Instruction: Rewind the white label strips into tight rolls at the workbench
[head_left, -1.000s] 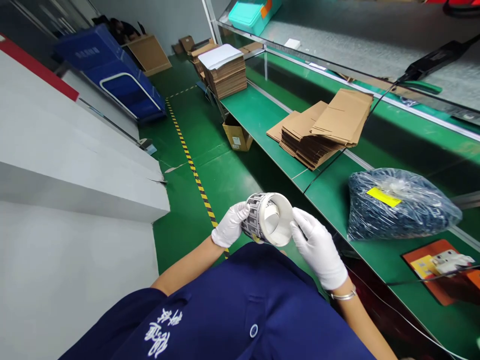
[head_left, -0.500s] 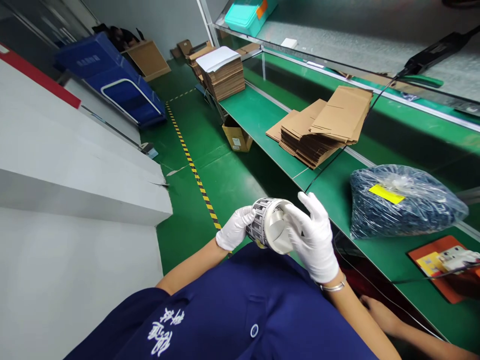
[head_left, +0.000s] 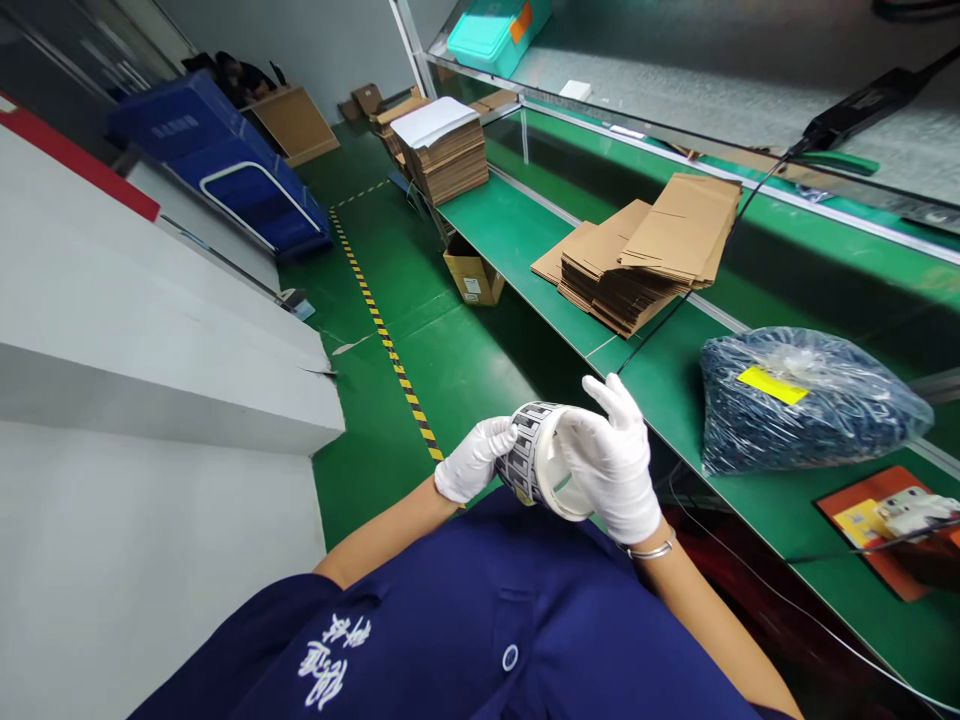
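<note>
A roll of printed labels (head_left: pixel 531 455), white with black markings, is held in front of my navy shirt, its hollow core facing right. My left hand (head_left: pixel 474 460), in a white glove, grips the roll's left side with the thumb on the printed face. My gloved right hand (head_left: pixel 613 470) is at the open end of the core. Some of its fingers reach into the core and against the rim, while others point up away from it. The fingertips inside the roll are hidden.
On the green bench (head_left: pixel 675 400) to the right lie flat cardboard pieces (head_left: pixel 645 260), a plastic-wrapped dark bundle (head_left: pixel 810 410) and an orange-brown tray (head_left: pixel 877 530). A black cable (head_left: pixel 652 335) crosses the bench. A white wall (head_left: pixel 172 330) stands at left; blue crates (head_left: pixel 195 140) are behind.
My right hand has moved left and slipped further into the roll's core. The roll has turned slightly. A bare forearm at the lower right has left the view.
</note>
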